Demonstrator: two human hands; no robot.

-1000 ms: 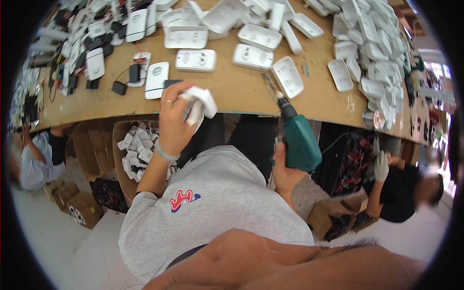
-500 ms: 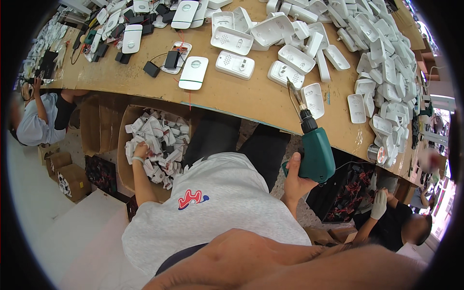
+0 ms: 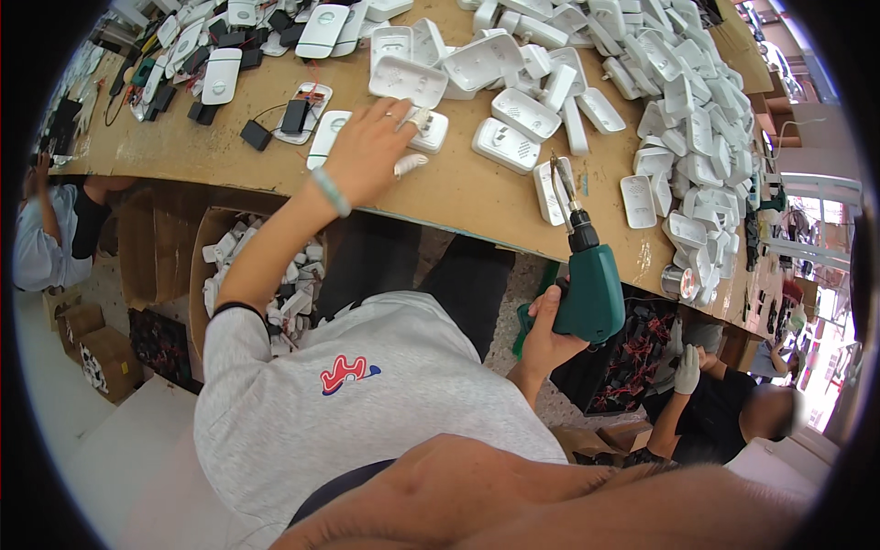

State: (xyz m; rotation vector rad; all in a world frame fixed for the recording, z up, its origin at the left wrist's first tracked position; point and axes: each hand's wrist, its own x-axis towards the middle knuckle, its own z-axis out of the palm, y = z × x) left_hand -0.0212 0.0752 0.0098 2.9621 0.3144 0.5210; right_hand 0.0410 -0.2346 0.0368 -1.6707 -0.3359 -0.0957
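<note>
My left hand (image 3: pixel 371 147) reaches over the table, palm down, with fingers stretched out and thumb apart. White covers sit on its thumb and one finger. Its fingertips are over a white plug-in casing (image 3: pixel 432 136), part of which they hide; whether they touch it I cannot tell. Under the wrist side lies a flat white cover (image 3: pixel 324 139). My right hand (image 3: pixel 548 337) is wrapped round the handle of a green soldering gun (image 3: pixel 589 291), its thumb on the body. The gun's metal tip points up, in front of a white casing shell (image 3: pixel 550 194) at the table's front edge.
White shells (image 3: pixel 687 119) are heaped along the table's right side, near a solder spool (image 3: pixel 676 280). Black boxes and wired covers crowd the left. Below stands a carton (image 3: pixel 203 266) of white parts. A co-worker (image 3: pixel 724 408) sits at the lower right.
My left hand has come up out of the carton of white parts onto the table, over the plug-in casing. My right hand still holds the soldering gun. The view has shifted slightly.
</note>
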